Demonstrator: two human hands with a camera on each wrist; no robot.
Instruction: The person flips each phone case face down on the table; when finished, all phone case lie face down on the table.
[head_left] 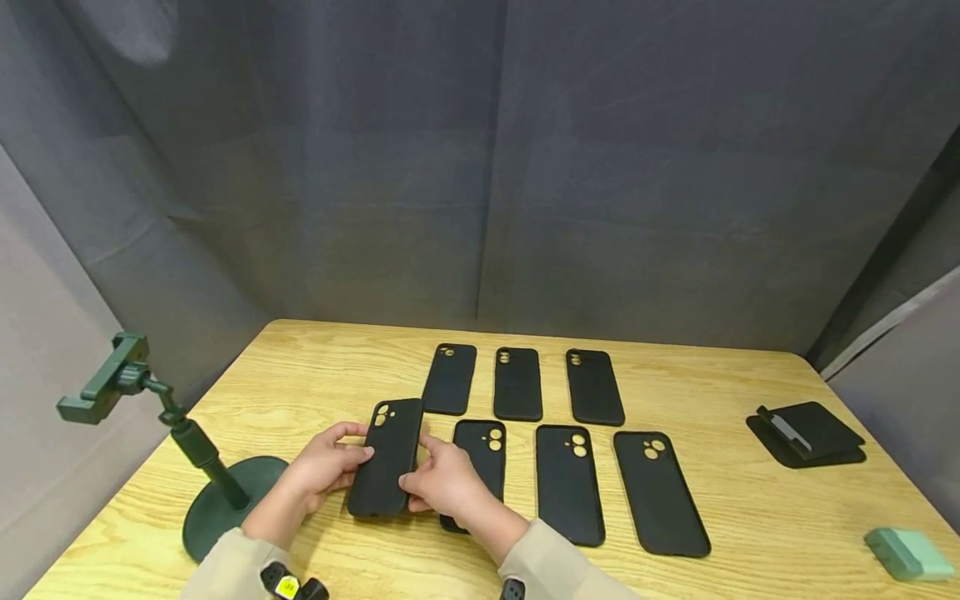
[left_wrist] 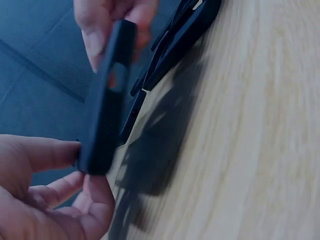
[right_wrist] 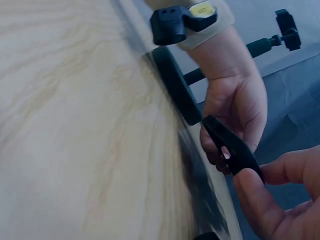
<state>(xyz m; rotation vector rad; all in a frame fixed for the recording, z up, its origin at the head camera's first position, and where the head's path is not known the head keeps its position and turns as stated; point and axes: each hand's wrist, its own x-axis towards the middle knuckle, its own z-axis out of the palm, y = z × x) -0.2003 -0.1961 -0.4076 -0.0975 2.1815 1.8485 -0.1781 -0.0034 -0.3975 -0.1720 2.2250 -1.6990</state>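
Bare table (head_left: 315, 367) left of the cases (head_left: 517, 383); green stand (head_left: 187, 450) at near-left edge.

7 black phone cases in all: 1 held case (head_left: 386, 457) above the table (head_left: 750, 533), lifted near the front left part; 3 in a back row toward the far edge, the back-left case (head_left: 450, 378), the back-middle case (head_left: 517, 383) and the back-right case (head_left: 595, 387); 3 in a front row, the front-left case (head_left: 483, 454), the front-middle case (head_left: 569, 483) and the front-right case (head_left: 660, 492). 1 green phone stand (head_left: 187, 467) at the left edge. 1 black folded holder (head_left: 806, 433) near the right edge. 1 pale green box (head_left: 907, 554) at the front right corner. 2 hands, the left hand (head_left: 322, 467) and the right hand (head_left: 442, 479).
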